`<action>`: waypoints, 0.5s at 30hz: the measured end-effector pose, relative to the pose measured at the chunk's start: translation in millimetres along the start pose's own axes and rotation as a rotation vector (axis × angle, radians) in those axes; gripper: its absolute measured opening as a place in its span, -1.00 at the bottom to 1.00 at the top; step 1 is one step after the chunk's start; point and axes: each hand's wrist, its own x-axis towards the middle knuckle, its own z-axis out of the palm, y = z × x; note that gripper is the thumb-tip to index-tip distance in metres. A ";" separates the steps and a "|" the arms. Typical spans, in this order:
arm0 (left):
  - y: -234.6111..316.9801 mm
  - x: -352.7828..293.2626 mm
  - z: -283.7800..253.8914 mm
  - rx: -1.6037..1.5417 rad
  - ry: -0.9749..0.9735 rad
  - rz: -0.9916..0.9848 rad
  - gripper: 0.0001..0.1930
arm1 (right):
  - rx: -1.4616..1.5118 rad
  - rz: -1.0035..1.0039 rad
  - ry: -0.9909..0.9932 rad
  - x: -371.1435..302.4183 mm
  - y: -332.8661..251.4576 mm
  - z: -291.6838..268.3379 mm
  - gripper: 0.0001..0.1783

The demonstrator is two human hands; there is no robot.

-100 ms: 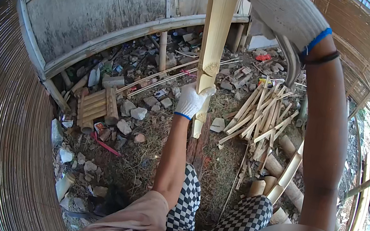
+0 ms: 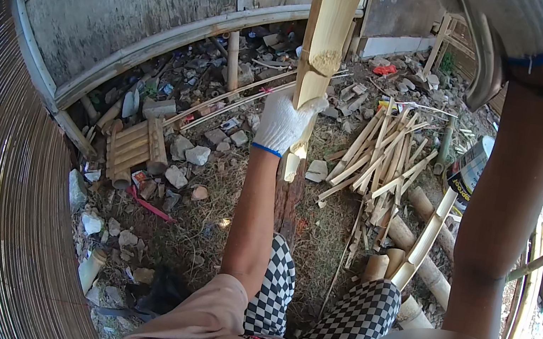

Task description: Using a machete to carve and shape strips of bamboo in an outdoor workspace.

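Note:
My left hand (image 2: 286, 122), in a white knit glove with a blue cuff, is wrapped round the lower part of a split bamboo piece (image 2: 331, 25). The bamboo stands nearly upright, its hollow side showing, and its upper end leaves the picture. Below it lies a dark, weathered length of wood (image 2: 288, 204). High at the upper right, my gloved right hand (image 2: 525, 25) is closed on a machete, whose curved, shiny handle end (image 2: 479, 64) sticks out beneath the fist. The blade is out of view, and the top edge cuts off part of the hand.
Split bamboo strips (image 2: 385, 153) lie heaped right of centre, near round bamboo poles (image 2: 437, 276) and a bucket (image 2: 469, 167). Stones and rubble (image 2: 197, 155) litter the ground. A small bamboo rack (image 2: 130, 153) sits left, under a plank wall (image 2: 126, 9); a slatted screen (image 2: 21, 163) curves along the left.
My right hand has swung right and away from the bamboo's top, taking the machete with it. My left hand and the bamboo have shifted slightly up in the picture.

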 end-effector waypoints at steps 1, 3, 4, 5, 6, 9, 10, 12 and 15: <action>11.4 3.8 7.7 -0.002 -0.051 -0.005 -0.70 | 0.292 0.412 -0.211 1.7 -5.1 -12.2 -0.80; -43.9 -16.1 14.0 0.063 0.036 -0.078 -0.65 | 0.101 0.247 -0.243 -15.7 -13.5 75.7 -0.80; -75.6 -17.2 46.6 0.044 0.069 -0.095 -0.59 | -0.198 0.079 -0.310 -26.9 -4.0 99.3 -0.79; -90.6 -25.7 52.5 0.076 0.065 -0.163 -0.59 | 0.037 0.256 -0.367 -25.2 3.9 99.1 -0.74; -103.5 -29.3 57.8 0.367 0.040 -0.201 -0.61 | 0.029 0.257 -0.360 -31.7 8.9 99.5 -0.74; -109.8 -35.3 38.3 0.180 0.069 -0.071 -0.67 | 0.434 0.724 -0.424 -22.5 -13.3 70.7 -0.64; -87.5 -30.0 38.4 0.152 0.067 0.024 -0.68 | 0.530 0.909 -0.491 -8.0 -18.2 32.0 -0.61; -29.9 -15.6 22.7 0.079 0.084 0.047 -0.66 | 0.411 0.764 -0.386 -12.5 -14.9 16.9 -0.62; 6.0 -6.8 2.3 0.096 -0.004 0.054 -0.66 | 0.457 0.698 -0.342 -10.8 -25.9 76.2 -0.58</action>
